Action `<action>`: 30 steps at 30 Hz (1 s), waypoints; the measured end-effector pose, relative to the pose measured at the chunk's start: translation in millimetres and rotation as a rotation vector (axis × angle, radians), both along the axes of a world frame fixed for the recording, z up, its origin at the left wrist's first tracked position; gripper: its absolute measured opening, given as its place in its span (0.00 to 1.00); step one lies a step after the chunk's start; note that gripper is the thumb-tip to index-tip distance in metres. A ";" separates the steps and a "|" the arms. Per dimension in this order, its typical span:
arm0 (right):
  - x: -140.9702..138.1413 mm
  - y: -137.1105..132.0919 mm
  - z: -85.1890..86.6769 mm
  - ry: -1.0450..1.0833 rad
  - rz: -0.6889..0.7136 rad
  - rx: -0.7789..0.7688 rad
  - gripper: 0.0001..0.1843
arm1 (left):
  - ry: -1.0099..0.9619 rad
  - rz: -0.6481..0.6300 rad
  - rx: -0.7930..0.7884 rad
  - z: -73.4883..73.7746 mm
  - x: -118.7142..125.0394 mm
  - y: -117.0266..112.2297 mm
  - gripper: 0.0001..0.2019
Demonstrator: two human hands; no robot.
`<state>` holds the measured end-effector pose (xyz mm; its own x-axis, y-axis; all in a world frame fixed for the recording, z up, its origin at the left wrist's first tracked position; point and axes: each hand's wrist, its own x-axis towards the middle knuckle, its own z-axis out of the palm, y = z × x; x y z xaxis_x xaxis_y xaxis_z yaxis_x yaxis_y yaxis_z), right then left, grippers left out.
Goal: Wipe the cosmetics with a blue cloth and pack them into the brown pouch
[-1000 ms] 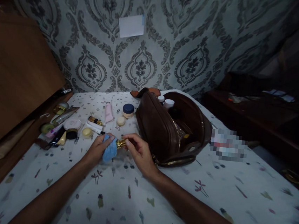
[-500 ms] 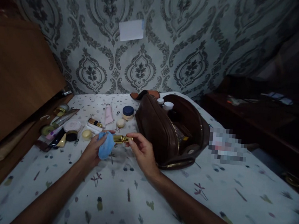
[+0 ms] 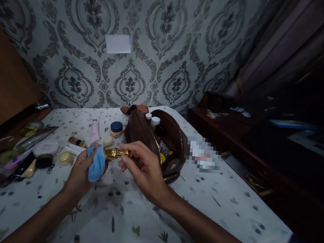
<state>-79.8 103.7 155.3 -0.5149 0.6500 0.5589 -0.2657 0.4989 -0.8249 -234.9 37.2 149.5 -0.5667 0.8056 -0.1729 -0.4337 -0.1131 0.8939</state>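
One small gold-coloured bottle (image 3: pixel 114 153), glossy, is lying almost level between two hands, just below the centre of the frame. Left hand (image 3: pixel 80 173): is clasping a blue cloth (image 3: pixel 96 165), which is covering the bottle's left end. Right hand (image 3: pixel 145 171): is pinching the narrow right end between thumb and fingers. Handling, by judgement: probably light and stiff, likely slippery on its polished surface, perhaps breakable if glass; the cloth-wrapped wider end is offering the surer hold, the narrow end suiting a light fingertip pinch. Adjacent stock: a brown zippered bag (image 3: pixel 140 129) is standing open right of centre; a navy-lidded jar (image 3: pixel 116 129) and a pink tube (image 3: pixel 94 132) are resting beyond the hands, on a printed sheet (image 3: pixel 140 228).
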 end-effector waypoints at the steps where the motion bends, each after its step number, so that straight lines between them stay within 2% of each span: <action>1: 7.5 3.2 5.9 -0.010 0.000 0.022 0.10 | 0.013 0.003 -0.008 4.6 6.2 3.2 0.25; 3: 23.5 9.6 19.5 -0.027 -0.035 0.054 0.11 | 0.073 -0.022 -0.020 12.6 18.1 7.8 0.25; 5: 40.6 16.0 35.3 -0.046 -0.118 0.083 0.11 | 0.222 -0.104 -0.030 19.0 28.8 9.0 0.21; 7: 58.1 23.0 51.4 -0.068 -0.224 0.112 0.11 | 0.484 -0.268 -0.024 24.4 39.4 6.7 0.15; 9: 75.0 30.9 64.7 -0.120 -0.334 0.164 0.12 | 0.792 -0.480 0.023 28.9 51.7 3.3 0.14; 12: 96.6 42.8 75.8 -0.237 -0.473 0.313 0.13 | 1.178 -0.759 0.024 33.2 75.0 1.9 0.30; 15: 111.7 51.6 78.0 -0.410 -0.520 0.463 0.09 | 1.431 -0.913 -0.192 34.3 95.7 6.8 0.41; 18: 121.1 56.1 75.7 -0.591 -0.475 0.553 0.05 | 1.501 -0.965 -0.279 33.1 102.8 11.3 0.41; 22: 127.4 59.4 69.1 -0.776 -0.384 0.617 0.05 | 1.416 -1.024 -0.188 25.5 96.3 9.3 0.33; 30: 122.6 57.6 56.7 -1.160 -0.326 0.630 0.09 | 1.412 -1.022 -0.063 0.0 88.8 4.2 0.35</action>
<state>42.8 161.3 212.0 -0.7616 0.6285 0.1579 0.6205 0.7775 -0.1020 -146.1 41.4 149.5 0.3920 0.9166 -0.0785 0.7476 -0.2677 0.6079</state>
